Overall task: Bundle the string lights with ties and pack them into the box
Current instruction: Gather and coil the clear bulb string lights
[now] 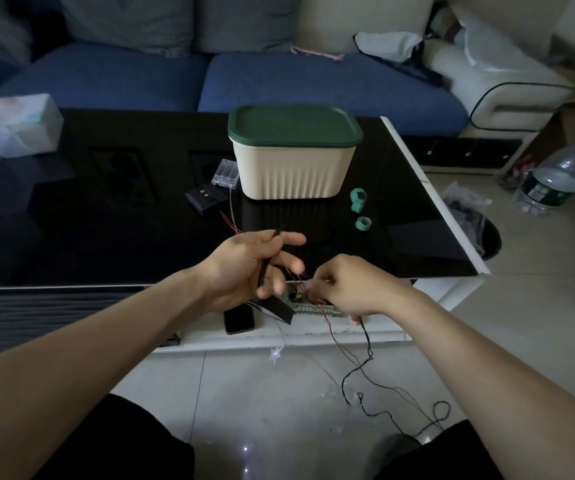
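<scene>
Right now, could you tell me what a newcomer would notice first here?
Probably the cream box with its green lid on, standing mid-table on the black table. Nearer, the left hand and right hand work thin wires that trail to the floor. Two green ties lie right of the box.

Single head-worn wide-angle view, facing forward and down, close over forearms, table (417, 174) beyond.
</scene>
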A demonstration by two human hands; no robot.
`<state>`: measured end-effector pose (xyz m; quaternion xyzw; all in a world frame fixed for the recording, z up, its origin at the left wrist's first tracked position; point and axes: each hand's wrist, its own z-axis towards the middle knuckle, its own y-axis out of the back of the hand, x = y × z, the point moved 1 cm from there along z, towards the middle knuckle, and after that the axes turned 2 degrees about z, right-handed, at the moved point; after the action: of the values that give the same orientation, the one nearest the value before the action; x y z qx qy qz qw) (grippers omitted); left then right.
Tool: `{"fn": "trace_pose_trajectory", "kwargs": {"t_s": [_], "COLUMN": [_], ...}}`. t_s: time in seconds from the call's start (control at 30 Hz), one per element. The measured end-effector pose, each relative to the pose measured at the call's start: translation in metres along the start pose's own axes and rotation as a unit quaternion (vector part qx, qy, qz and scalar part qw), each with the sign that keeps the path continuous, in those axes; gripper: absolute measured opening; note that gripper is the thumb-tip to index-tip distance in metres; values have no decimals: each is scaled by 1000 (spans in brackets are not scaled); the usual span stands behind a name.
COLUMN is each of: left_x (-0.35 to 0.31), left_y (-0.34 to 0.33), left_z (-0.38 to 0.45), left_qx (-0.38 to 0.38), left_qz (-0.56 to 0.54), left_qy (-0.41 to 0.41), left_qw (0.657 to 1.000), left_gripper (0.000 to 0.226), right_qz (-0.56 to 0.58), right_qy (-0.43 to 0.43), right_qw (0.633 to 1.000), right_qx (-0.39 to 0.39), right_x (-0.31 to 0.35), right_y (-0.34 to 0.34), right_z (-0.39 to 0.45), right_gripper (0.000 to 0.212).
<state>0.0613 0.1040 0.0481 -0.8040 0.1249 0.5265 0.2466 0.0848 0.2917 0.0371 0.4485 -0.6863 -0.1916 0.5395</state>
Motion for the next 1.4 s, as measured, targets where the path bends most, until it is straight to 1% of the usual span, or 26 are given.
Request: {"fn": "trace_pose_trajectory", "kwargs": {"t_s": [0.07, 0.1, 0.2, 0.23, 0.27, 0.33, 0.37, 0.47, 0.53, 0.6, 0.63, 0.67, 0.77, 0.83, 0.87, 0.93, 1.03, 1.1, 1.17, 1.23, 1.27, 1.33, 1.37, 1.4], "left_x": [2, 2, 0, -2, -4, -7, -9, -12, -13, -12, -10, -8, 2, 5, 7, 12, 16, 18, 19, 20, 20, 20, 21, 21], "left_y": [3, 5, 10, 10, 10, 8, 6, 3, 1, 0, -1, 0, 3, 1, 0, -4, -8, -8, -8, -8, -7, -6, -6, -5], "left_z": [3, 4, 4, 2, 1, -1, -1, -1, -2, -2, -2, -1, 4, 3, 4, 3, 3, 4, 5, 6, 6, 4, 4, 4], "left_qx": [-9, -7, 31, 49, 61, 59, 47, 9, 5, 15, 24, 32, 48, 46, 43, 54, 121, 158, 176, 189, 194, 201, 200, 198], "left_qz": [2, -16, -77, -94, -111, -141, -155, -177, -194, -204, -195, -174, -87, -49, -38, -21, 42, 91, 88, 62, 52, 41, 43, 49], "left_qy": [5, 14, 38, 37, 32, 16, 7, -18, -24, -24, -22, -14, 23, 51, 64, 91, 121, 122, 120, 125, 131, 137, 136, 136], "left_qw": [1000, 1000, 996, 994, 991, 988, 987, 984, 981, 979, 980, 984, 995, 996, 996, 994, 984, 976, 973, 972, 971, 969, 969, 970], "left_gripper": [29, 27, 29, 31, 34, 43, 47, 54, 49, 37, 32, 33, 48, 45, 44, 53, 77, 78, 69, 56, 53, 41, 35, 31], "right_qz": [10, 39, 198, 211, 195, 131, 109, 100, 55, -7, -29, -43, -34, -2, 8, 19, 19, 33, 64, 95, 93, 103, 130, 161], "right_qy": [-4, -11, -47, -58, -63, -59, -58, -70, -67, -49, -35, -17, 68, 111, 126, 149, 154, 144, 139, 136, 134, 135, 138, 140], "right_qw": [1000, 999, 979, 975, 978, 989, 992, 991, 992, 990, 988, 988, 992, 992, 991, 988, 982, 979, 975, 976, 980, 985, 981, 976], "right_qx": [-17, -21, -17, -24, -34, -32, -15, 57, 97, 132, 144, 148, 103, 56, 31, -24, -107, -141, -159, -144, -119, -23, 24, 52], "right_x": [-2, -4, -8, -8, -10, -8, -7, -2, 2, 8, 11, 16, 31, 38, 39, 40, 33, 28, 23, 15, 10, 3, 1, -1], "right_y": [1, 1, 5, 6, 7, 6, 4, -6, -10, -15, -18, -20, -23, -22, -21, -19, -10, -3, 3, 8, 11, 16, 17, 17], "right_z": [1, 1, 2, 2, 3, 2, 2, -1, -3, -8, -11, -14, -23, -26, -26, -26, -24, -21, -17, -13, -11, -9, -9, -9], "right_gripper": [32, 31, 31, 31, 31, 31, 32, 33, 28, 27, 27, 28, 38, 44, 44, 37, 26, 27, 28, 25, 27, 35, 35, 35]}}
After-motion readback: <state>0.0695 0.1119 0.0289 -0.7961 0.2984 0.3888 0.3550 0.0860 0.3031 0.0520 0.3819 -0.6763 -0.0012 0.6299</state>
